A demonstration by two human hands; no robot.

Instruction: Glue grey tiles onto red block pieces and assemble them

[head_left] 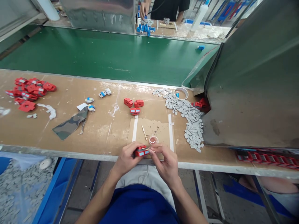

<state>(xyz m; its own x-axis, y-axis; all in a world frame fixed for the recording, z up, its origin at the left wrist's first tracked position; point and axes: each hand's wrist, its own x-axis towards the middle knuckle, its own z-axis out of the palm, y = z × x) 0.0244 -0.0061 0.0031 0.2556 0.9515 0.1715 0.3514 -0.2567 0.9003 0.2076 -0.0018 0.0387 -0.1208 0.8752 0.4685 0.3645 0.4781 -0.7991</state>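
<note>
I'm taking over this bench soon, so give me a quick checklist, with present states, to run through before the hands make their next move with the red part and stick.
1. Left hand grips the red part: ok.
2. Right hand pinches the thin stick, tip at the part: ok.
3. Small round dish close ahead of the hands on the cardboard mat: ok.
4. What the dish contains: cannot tell.
5. Three more red parts waiting beyond the mat: ok.
6. Pile of grey pieces to the right, apart from the hands: ok.
</note>
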